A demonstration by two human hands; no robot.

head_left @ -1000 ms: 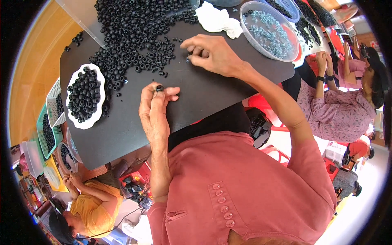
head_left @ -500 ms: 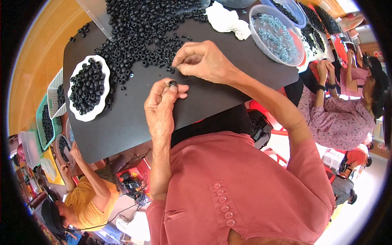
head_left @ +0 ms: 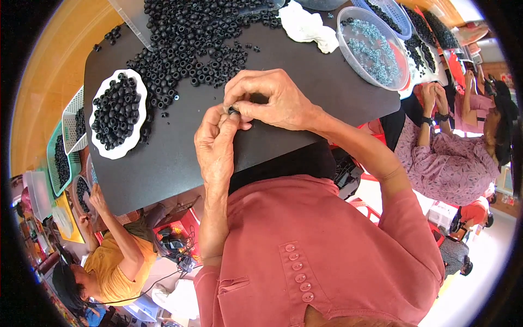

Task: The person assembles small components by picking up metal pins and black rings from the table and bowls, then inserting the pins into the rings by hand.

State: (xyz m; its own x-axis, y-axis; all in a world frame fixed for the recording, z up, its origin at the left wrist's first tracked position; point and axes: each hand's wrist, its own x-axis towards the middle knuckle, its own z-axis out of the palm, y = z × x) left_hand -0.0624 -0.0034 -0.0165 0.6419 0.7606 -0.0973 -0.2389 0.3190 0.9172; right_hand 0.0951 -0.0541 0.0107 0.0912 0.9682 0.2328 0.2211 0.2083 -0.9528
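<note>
Between the thumb and fingers of my left hand is a small round black plastic piece with a hollow top. My right hand is closed in a pinch right over that piece, its fingertips meeting the left ones; whatever it pinches is hidden. Beyond both hands spreads a heap of similar black pieces, with smaller black bits at its near edge. To the left, a white scalloped plate holds many more of them.
A crumpled white cloth lies at the back, beside a clear round tub of pale blue pieces. Baskets stand beyond the dark table's left edge. One person in yellow works at left, another in patterned purple at right.
My right hand has come from the edge of the heap down and toward me, onto the piece in my left hand. The left hand has stayed nearly in place.
</note>
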